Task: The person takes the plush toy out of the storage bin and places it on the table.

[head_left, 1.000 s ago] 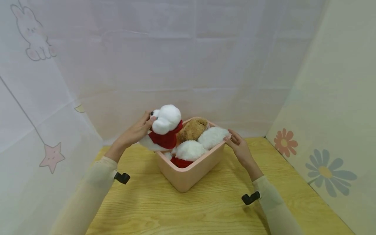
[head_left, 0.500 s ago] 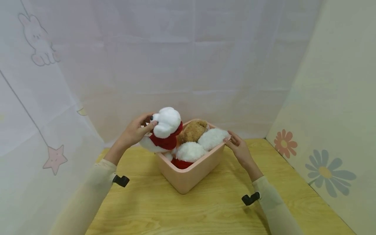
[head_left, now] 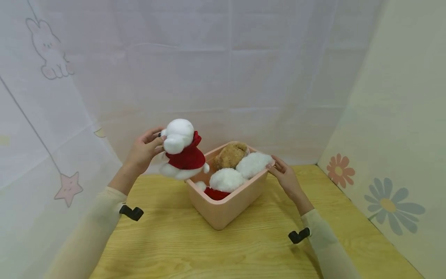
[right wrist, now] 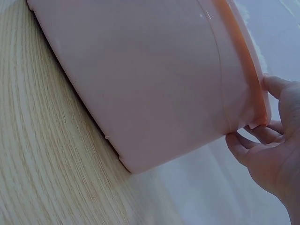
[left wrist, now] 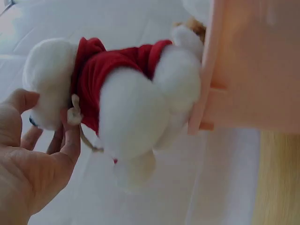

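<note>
My left hand (head_left: 144, 149) grips a white plush toy in a red hoodie (head_left: 186, 157) by its head, fingers and thumb around the muzzle. The toy hangs tilted just over the left rim of a pink plastic bin (head_left: 223, 211). In the left wrist view its white rump (left wrist: 133, 112) faces the camera and its lower end is close to the bin's wall (left wrist: 248, 70). At the bin's right corner my right hand (head_left: 286, 178) pinches the rim, thumb on top and fingers below, as the right wrist view also shows (right wrist: 281, 140).
Inside the bin lie a brown plush (head_left: 230, 155), a white fluffy plush (head_left: 254, 163) and another white one with red cloth (head_left: 226, 180). The bin stands on a wood-grain table (head_left: 195, 252). Printed curtains (head_left: 265, 85) enclose the back and sides.
The left hand has moved left with the plush toy, bringing it from over the bin toward its outer left side. The right hand stays on the rim, and the bin has hardly moved.
</note>
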Tool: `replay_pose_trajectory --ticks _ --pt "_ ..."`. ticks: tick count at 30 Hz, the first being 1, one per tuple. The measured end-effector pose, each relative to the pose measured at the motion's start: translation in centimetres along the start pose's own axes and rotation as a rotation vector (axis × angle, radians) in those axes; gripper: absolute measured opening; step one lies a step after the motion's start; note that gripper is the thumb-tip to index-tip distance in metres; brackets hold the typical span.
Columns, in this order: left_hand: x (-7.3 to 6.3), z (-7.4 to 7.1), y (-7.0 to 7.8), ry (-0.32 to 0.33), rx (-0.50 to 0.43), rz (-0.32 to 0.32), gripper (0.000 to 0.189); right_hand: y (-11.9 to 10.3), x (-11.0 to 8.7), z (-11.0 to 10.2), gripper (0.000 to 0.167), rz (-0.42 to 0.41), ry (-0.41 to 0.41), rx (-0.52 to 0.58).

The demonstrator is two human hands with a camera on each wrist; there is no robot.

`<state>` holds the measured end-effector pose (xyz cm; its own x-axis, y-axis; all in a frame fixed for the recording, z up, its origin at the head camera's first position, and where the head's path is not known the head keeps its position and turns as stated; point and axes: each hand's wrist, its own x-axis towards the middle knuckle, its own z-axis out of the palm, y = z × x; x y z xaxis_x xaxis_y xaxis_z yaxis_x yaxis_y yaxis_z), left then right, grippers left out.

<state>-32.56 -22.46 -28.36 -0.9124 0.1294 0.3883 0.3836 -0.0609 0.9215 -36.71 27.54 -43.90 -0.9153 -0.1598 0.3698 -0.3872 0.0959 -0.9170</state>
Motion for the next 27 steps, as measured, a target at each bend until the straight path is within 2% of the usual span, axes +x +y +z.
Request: replay_pose_trajectory --ticks 3,7,12,16,21,24,27 --pt "-0.1 -0.5 0.4 0.029 -0.172 -0.094 0.040 0.0 0.1 0.0 0.069 0.000 -0.013 0.017" --pt "-0.1 -1.2 1.4 0.106 -0.324 -0.182 0.025 -0.1 0.2 0.1 0.070 0.014 -0.011 0.019" --pt "0.0 -2.4 2.7 0.253 -0.391 -0.223 0.016 -0.3 0.0 0.0 0.071 0.019 -0.005 0.003" --pt "-0.4 -3.9 3.1 0.400 -0.437 -0.217 0.037 -0.1 -0.1 0.1 0.072 0.029 -0.005 0.000" --pt "-1.1 -5.7 2.1 0.527 -0.495 -0.195 0.076 -0.1 0.0 0.0 0.071 0.034 -0.006 -0.001" --pt "-1.6 -6.8 0.6 0.588 -0.533 -0.179 0.081 -0.3 0.2 0.1 0.072 0.035 -0.013 0.006" --pt "-1.9 -7.6 -1.3 0.676 -0.580 -0.150 0.073 -0.4 0.2 0.0 0.072 0.027 -0.013 0.017"
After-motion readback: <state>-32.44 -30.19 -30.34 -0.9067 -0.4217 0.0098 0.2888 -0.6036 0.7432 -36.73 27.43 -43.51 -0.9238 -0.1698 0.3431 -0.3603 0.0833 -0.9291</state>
